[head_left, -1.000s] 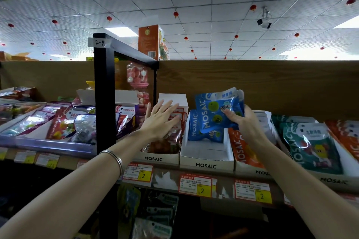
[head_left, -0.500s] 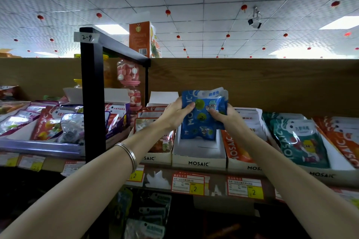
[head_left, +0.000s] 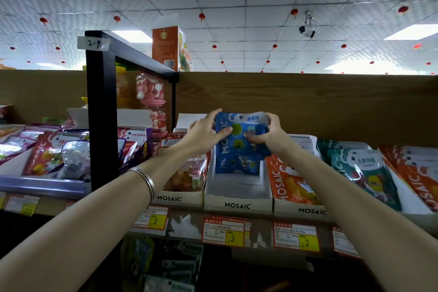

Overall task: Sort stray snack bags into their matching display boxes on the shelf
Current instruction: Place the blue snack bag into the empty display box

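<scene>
A blue MOSAIC snack bag (head_left: 239,140) with green fruit pictures is upright at the back of a white MOSAIC display box (head_left: 238,199) on the shelf. My left hand (head_left: 203,134) grips its left edge, thumb across the front. My right hand (head_left: 267,134) grips its right edge with curled fingers. Another blue bag (head_left: 237,165) stands in the box just below and behind the held one. The front part of the box floor is bare.
A box of plum bags (head_left: 187,173) sits to the left, orange MOSAIC bags (head_left: 291,185) and teal bags (head_left: 365,173) to the right. A black shelf post (head_left: 102,114) stands at left with more snack bags (head_left: 59,156) behind it. Price tags (head_left: 224,232) line the shelf edge.
My left hand came over from the plum box and took the blue bag's left edge. Both hands now hold the bag lower, at the back of the white box.
</scene>
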